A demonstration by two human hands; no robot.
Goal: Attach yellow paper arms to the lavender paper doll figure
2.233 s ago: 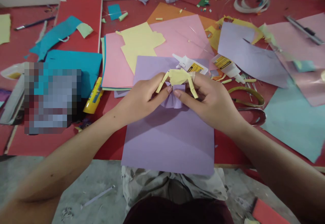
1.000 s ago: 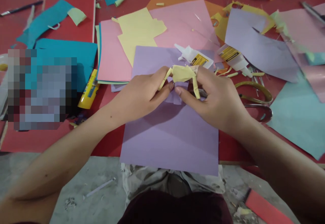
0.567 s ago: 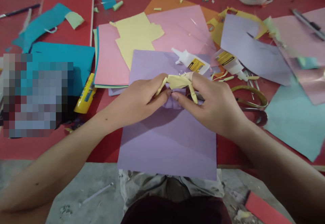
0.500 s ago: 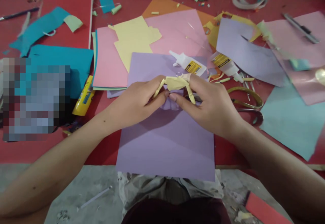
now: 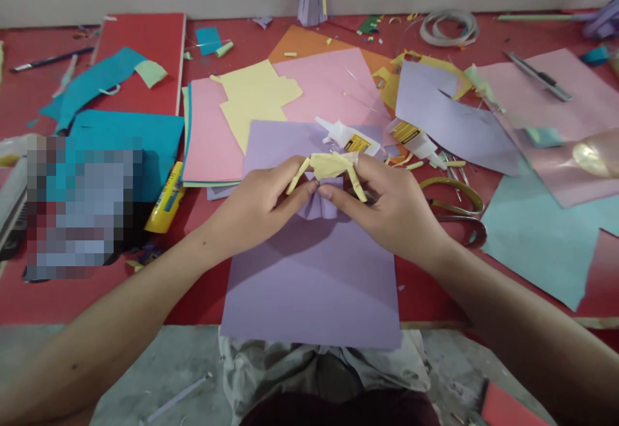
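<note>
A small paper figure, pale yellow on top with thin strip arms and a pleated lilac skirt below, is pinched between both of my hands. My left hand grips it from the left, thumb tip at the skirt's top. From the right, my right hand holds it with its thumb meeting the left thumb. Both hands hover over a large lilac paper sheet that overhangs the red table's near edge.
A white glue bottle lies just behind the figure, a second glue bottle to its right. Scissors lie right of my right hand. Pink, yellow, teal and pale blue sheets surround it. A yellow glue stick lies left.
My hands keep their pinch on the paper figure, with only slight finger shifts. The camera view has tilted up a little, showing more of the table's far edge.
</note>
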